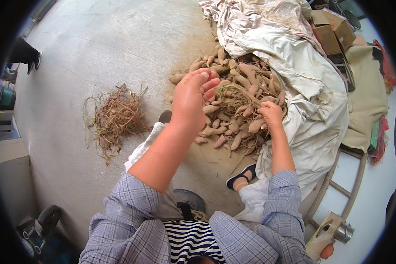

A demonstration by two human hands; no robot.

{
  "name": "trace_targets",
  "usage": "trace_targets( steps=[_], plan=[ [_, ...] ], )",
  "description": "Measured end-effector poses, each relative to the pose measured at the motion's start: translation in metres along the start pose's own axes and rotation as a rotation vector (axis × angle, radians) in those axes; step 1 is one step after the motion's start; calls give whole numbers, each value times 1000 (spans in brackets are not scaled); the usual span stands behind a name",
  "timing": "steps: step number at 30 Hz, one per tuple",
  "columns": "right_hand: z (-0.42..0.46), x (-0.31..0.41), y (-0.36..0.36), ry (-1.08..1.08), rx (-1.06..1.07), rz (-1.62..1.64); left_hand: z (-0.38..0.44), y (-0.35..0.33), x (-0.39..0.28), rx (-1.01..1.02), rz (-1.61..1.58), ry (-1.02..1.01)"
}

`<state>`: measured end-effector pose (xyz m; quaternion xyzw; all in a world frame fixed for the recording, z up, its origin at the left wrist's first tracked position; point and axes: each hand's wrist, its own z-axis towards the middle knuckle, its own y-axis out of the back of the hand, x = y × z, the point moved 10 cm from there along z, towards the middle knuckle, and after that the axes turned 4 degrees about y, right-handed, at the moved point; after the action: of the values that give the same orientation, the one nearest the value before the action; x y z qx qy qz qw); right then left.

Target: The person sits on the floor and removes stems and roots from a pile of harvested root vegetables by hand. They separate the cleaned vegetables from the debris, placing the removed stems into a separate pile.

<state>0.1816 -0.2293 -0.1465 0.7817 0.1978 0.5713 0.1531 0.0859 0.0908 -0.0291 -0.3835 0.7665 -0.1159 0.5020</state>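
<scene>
My left hand (198, 90) is raised over the near-left side of a sweet potato heap (222, 115), its fingers loosely curled and apart. No object shows in it. Lower and to the right, my right hand (271, 114) grips a bunch of thin, dry sweet potato roots and stems (234, 94), which fans out to the left with some green at its tip. Tubers just below that hand may hang from the bunch; I cannot tell. Many of the heaped tubers are brown or pinkish and dusted with soil.
A tangle of pulled roots and vines (118, 117) lies on the concrete floor (66, 66) at left. Pale cloth (303, 76) drapes along the heap's right side. Beyond are cardboard boxes (333, 31) and a ladder (341, 188). Another person's leg (23, 52) shows at far left.
</scene>
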Motion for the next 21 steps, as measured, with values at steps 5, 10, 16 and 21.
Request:
trace_targets(
  steps=[5,10,16,21],
  plan=[
    [-25,39,39,48,77,295,3,-5,6,-1,-12,14],
    [-38,27,43,-44,203,795,3,-8,8,9,-33,18],
    [-28,-158,30,-457,-23,816,4,-15,14,40,10,7],
    [-49,-215,12,-395,-320,757,7,-16,16,44,26,9]
  ],
)
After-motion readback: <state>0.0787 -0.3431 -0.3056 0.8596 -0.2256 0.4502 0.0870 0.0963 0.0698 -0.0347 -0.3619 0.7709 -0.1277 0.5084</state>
